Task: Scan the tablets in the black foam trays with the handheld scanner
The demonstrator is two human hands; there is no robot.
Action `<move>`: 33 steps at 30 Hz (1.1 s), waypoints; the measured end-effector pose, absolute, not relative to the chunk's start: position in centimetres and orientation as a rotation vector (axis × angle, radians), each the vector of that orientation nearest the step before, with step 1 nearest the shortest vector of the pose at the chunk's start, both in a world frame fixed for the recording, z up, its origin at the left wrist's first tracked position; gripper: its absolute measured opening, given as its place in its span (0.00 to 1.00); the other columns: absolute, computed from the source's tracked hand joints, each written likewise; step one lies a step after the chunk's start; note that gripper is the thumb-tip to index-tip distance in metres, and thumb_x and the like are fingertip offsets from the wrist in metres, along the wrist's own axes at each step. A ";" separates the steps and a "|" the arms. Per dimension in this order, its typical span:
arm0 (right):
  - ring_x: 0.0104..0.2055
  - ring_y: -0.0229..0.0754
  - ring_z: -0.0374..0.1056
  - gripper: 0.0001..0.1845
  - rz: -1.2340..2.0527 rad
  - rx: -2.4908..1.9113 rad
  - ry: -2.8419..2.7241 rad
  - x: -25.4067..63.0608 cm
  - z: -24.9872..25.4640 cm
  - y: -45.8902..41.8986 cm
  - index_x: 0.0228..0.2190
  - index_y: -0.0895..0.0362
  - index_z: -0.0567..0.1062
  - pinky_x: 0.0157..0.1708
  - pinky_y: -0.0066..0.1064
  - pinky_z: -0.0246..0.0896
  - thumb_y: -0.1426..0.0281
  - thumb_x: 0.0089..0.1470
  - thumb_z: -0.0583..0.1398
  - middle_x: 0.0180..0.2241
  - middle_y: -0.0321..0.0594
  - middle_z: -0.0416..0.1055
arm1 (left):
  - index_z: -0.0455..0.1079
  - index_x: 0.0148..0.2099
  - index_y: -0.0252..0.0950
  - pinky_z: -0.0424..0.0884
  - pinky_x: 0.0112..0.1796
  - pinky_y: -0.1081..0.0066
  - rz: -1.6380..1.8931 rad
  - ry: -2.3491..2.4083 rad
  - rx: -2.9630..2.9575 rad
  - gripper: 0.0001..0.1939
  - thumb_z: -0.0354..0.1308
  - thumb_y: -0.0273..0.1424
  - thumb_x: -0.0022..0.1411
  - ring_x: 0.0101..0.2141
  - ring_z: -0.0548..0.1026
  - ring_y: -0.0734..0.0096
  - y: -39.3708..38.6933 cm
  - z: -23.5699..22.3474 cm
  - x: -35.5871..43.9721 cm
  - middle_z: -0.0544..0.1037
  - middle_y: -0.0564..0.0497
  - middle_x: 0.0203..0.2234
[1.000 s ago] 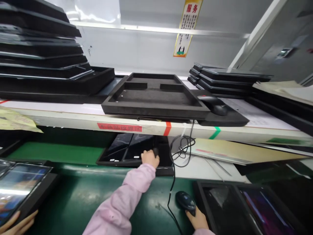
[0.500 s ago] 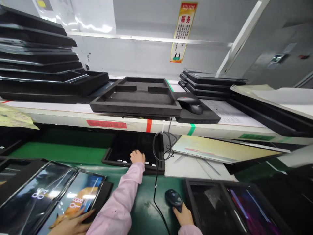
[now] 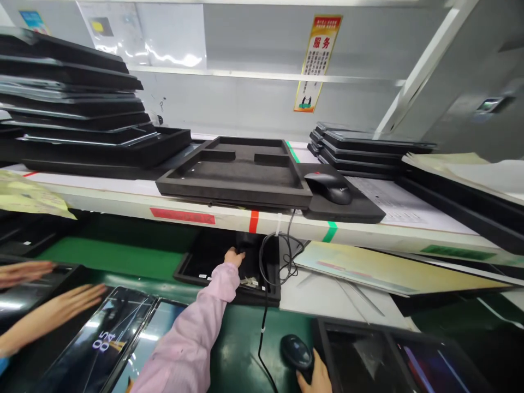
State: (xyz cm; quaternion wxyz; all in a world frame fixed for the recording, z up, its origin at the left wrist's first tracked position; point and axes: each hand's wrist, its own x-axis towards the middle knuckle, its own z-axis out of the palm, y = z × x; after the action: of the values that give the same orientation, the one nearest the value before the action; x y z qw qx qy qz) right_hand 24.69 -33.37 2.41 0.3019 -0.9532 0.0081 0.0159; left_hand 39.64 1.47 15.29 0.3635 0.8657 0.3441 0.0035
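My left hand (image 3: 232,256), at the end of a pink sleeve, reaches into a black tray (image 3: 192,273) that lies under the white shelf (image 3: 123,199). Its fingers are curled round a small dark thing that I cannot make out. Small white labels lie in the tray near the hand. My right hand (image 3: 314,377) is at the bottom edge, closed on a black handheld scanner (image 3: 296,352) that rests on the green belt (image 3: 241,338). The scanner's black cable (image 3: 282,256) loops up to the shelf.
On the shelf lie an empty black foam tray (image 3: 237,172), a mouse (image 3: 332,184) on a pad, and stacks of dark trays (image 3: 77,120). Another person's two hands (image 3: 53,308) lie on lit tablets (image 3: 106,338) at the left. A tray with tablets (image 3: 401,355) is at bottom right.
My left hand has pushed farther into the tray, under the shelf. The other person's hands have come in from the left onto the tablets. My right hand stays on the scanner.
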 end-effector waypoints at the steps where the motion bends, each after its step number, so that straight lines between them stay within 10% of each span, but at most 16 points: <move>1: 0.52 0.57 0.65 0.27 -0.048 -2.482 -0.045 24.4 3.8 -33.0 0.46 0.64 0.67 0.51 0.44 0.62 0.64 0.45 0.55 0.49 0.57 0.68 | 0.63 0.31 0.38 0.66 0.35 0.72 0.057 0.898 2.212 0.08 0.55 0.36 0.56 0.34 0.73 0.69 1.4 15.9 38.4 0.74 0.50 0.29; 7: 0.49 0.50 0.67 0.16 -0.119 -2.033 -0.528 19.9 15.9 -24.1 0.46 0.50 0.70 0.49 0.43 0.64 0.65 0.56 0.54 0.46 0.42 0.71 | 0.55 0.27 0.40 0.65 0.27 0.73 0.724 0.919 1.949 0.15 0.52 0.44 0.56 0.23 0.69 0.73 0.0 19.6 25.1 0.66 0.57 0.18; 11: 0.60 0.55 0.55 0.39 0.111 -1.850 -0.842 18.3 21.7 -16.0 0.58 0.53 0.58 0.58 0.47 0.54 0.63 0.46 0.63 0.59 0.43 0.58 | 0.62 0.31 0.40 0.68 0.27 0.71 0.949 0.904 1.982 0.11 0.52 0.41 0.59 0.24 0.73 0.70 -3.2 20.3 15.6 0.73 0.53 0.22; 14: 0.58 0.53 0.59 0.43 0.277 -1.747 -0.733 18.4 22.9 -12.6 0.60 0.55 0.53 0.57 0.46 0.56 0.63 0.45 0.63 0.58 0.46 0.60 | 0.65 0.40 0.41 0.71 0.28 0.70 1.119 0.675 2.251 0.07 0.51 0.35 0.61 0.28 0.75 0.66 -6.3 19.0 11.4 0.76 0.48 0.28; 19: 0.39 0.45 0.70 0.20 0.386 -1.612 -0.328 20.0 21.7 -13.8 0.44 0.58 0.68 0.42 0.37 0.66 0.60 0.51 0.58 0.36 0.41 0.75 | 0.68 0.45 0.40 0.74 0.35 0.68 1.049 0.156 2.595 0.11 0.55 0.31 0.59 0.37 0.76 0.63 -8.2 19.6 9.5 0.77 0.43 0.40; 23: 0.43 0.48 0.70 0.26 0.503 -1.296 -0.150 21.7 23.1 -17.7 0.46 0.58 0.68 0.41 0.37 0.67 0.57 0.48 0.61 0.43 0.46 0.73 | 0.66 0.50 0.41 0.71 0.46 0.61 0.983 0.157 2.491 0.15 0.52 0.32 0.60 0.48 0.70 0.61 -4.8 24.0 8.8 0.74 0.45 0.47; 27: 0.47 0.52 0.68 0.30 0.479 -1.294 -0.149 21.9 26.1 -21.0 0.51 0.57 0.68 0.45 0.40 0.66 0.58 0.48 0.62 0.46 0.48 0.72 | 0.63 0.55 0.39 0.73 0.39 0.64 0.906 0.574 2.100 0.21 0.54 0.35 0.60 0.38 0.74 0.65 -1.6 27.6 9.2 0.74 0.43 0.42; 33: 0.49 0.52 0.68 0.32 0.225 -1.471 -0.296 21.0 27.3 -22.9 0.51 0.56 0.69 0.48 0.39 0.65 0.55 0.47 0.62 0.47 0.47 0.72 | 0.71 0.34 0.36 0.67 0.27 0.76 0.924 0.583 1.774 0.07 0.58 0.35 0.58 0.26 0.69 0.75 -2.1 30.1 11.2 0.72 0.53 0.25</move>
State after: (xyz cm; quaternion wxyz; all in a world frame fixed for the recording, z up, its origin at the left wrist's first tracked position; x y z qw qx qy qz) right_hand 20.96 -22.95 27.34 0.7257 -0.6671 -0.1341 0.1018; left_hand 11.18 -2.13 30.13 0.5046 0.7351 0.2417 0.3829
